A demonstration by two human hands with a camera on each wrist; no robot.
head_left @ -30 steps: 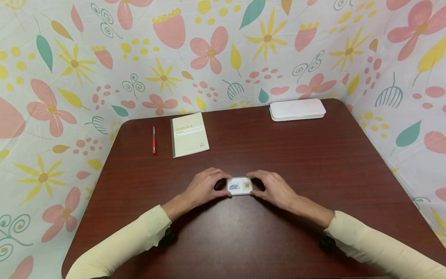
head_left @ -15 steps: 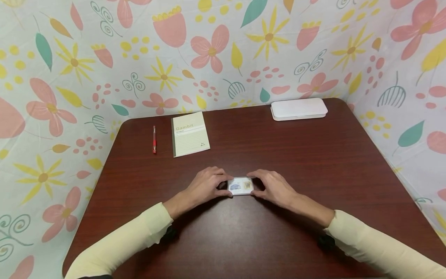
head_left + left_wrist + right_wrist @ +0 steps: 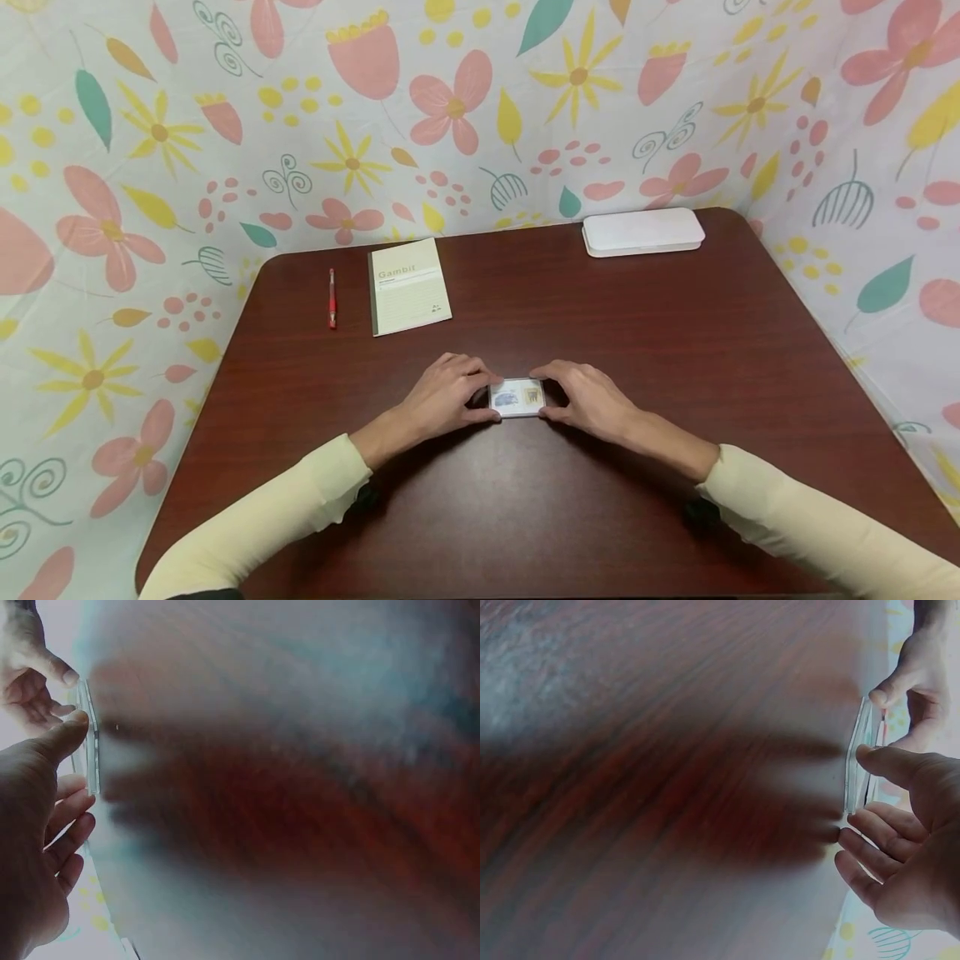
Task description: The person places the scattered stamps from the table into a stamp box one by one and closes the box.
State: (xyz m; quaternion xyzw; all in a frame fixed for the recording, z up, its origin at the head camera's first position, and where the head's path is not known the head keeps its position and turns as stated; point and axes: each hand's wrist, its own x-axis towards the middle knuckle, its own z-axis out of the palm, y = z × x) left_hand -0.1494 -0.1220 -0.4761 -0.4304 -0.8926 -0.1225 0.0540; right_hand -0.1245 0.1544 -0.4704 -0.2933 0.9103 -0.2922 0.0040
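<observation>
A small flat clear case (image 3: 517, 398) with a white printed face, a bluish picture and a tan one, lies at the middle of the table. My left hand (image 3: 447, 390) pinches its left end between thumb and fingers. At the other end my right hand (image 3: 590, 402) grips it the same way. In the left wrist view the case (image 3: 88, 742) shows edge-on as a thin transparent slab between thumb and fingertips. The right wrist view also has the case (image 3: 859, 761) edge-on, with both hands on it.
A red pen (image 3: 332, 298) and a cream notebook (image 3: 410, 287) marked "Gambit" lie at the back left of the dark wooden table (image 3: 510, 517). Toward the back right stands a white oblong case (image 3: 642, 232). A flower-patterned cloth (image 3: 457, 183) hangs behind the table and along its sides.
Both hands keep hold of the clear case in almost the same place. The whole head view shifts very slightly.
</observation>
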